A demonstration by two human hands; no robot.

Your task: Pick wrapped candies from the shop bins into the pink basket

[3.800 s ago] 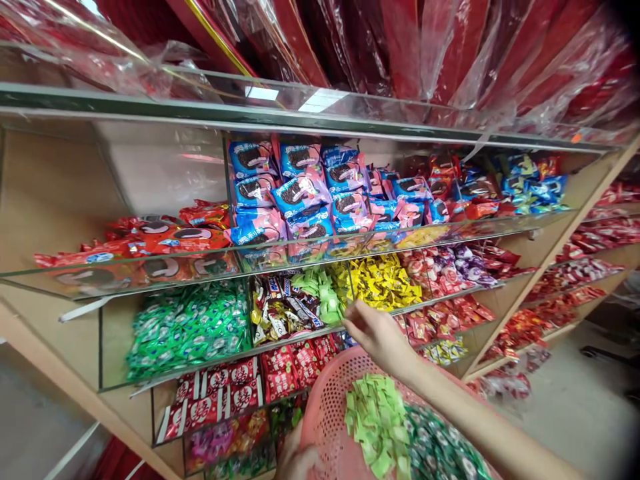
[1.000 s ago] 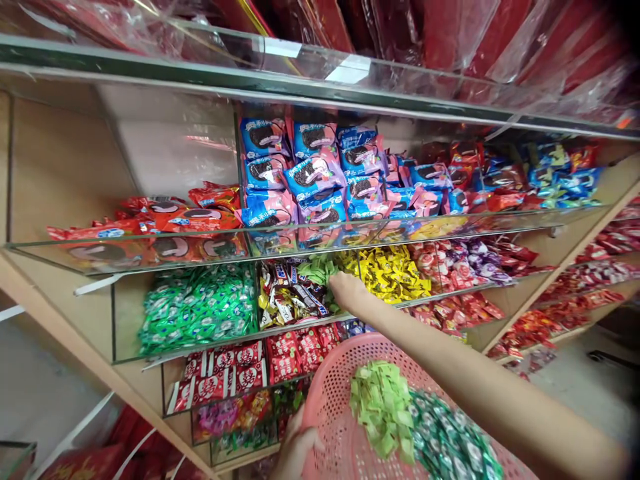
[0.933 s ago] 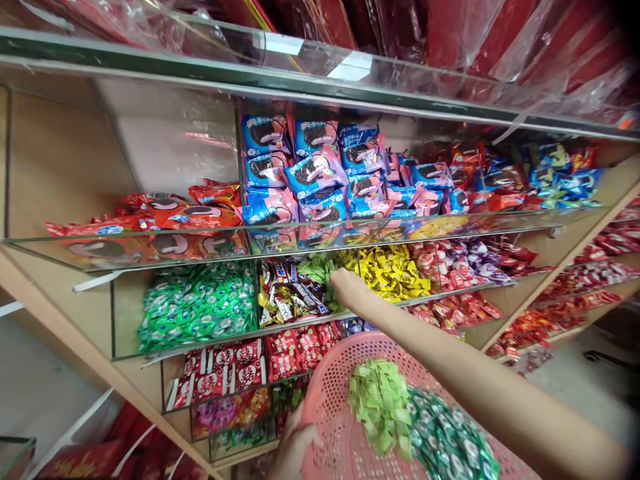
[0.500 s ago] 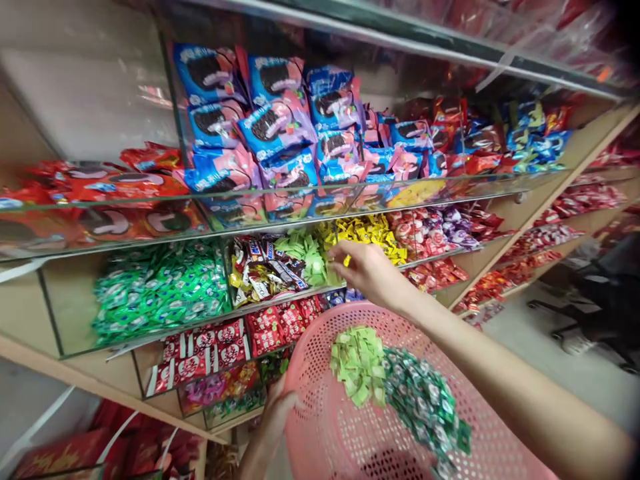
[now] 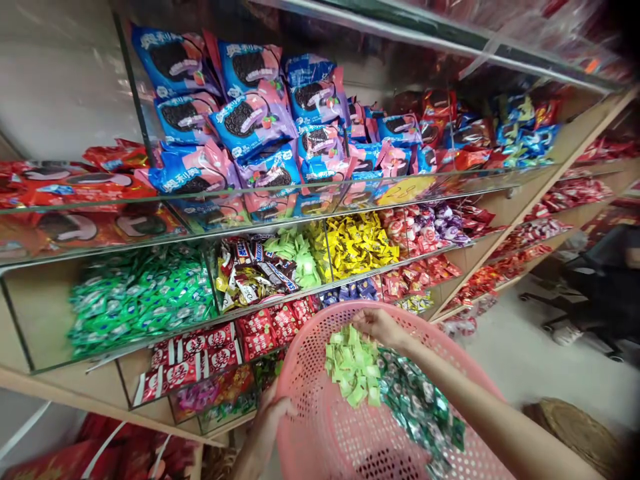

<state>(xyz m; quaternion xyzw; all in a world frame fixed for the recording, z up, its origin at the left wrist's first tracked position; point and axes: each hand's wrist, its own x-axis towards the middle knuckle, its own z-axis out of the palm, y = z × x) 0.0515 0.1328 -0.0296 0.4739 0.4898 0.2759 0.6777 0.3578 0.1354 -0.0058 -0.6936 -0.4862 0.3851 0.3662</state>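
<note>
My left hand (image 5: 273,417) grips the near-left rim of a pink perforated plastic basket (image 5: 305,427), thumb over the edge. My right hand (image 5: 377,328) is inside the basket by its far rim, fingers curled together and pointing down; what they hold, if anything, is hidden. Just below its fingertips lies a pile of light green wrapped candies (image 5: 353,370). Dark green shiny wrapped candies (image 5: 420,407) lie beside that pile, under my right forearm. The basket is held tilted in front of the shelf bins.
Glass-fronted bins hold green candies (image 5: 145,293), Snickers-like bars (image 5: 255,267), more light green candies (image 5: 300,257) and yellow candies (image 5: 360,243). Oreo packs (image 5: 255,120) fill the shelf above. At right are a dark wheeled chair (image 5: 595,287) and a round brown stool-like object (image 5: 575,427).
My right hand has moved down from the shelf, near the light green and yellow candies, into the basket. My left hand stays on the rim. The view has shifted slightly.
</note>
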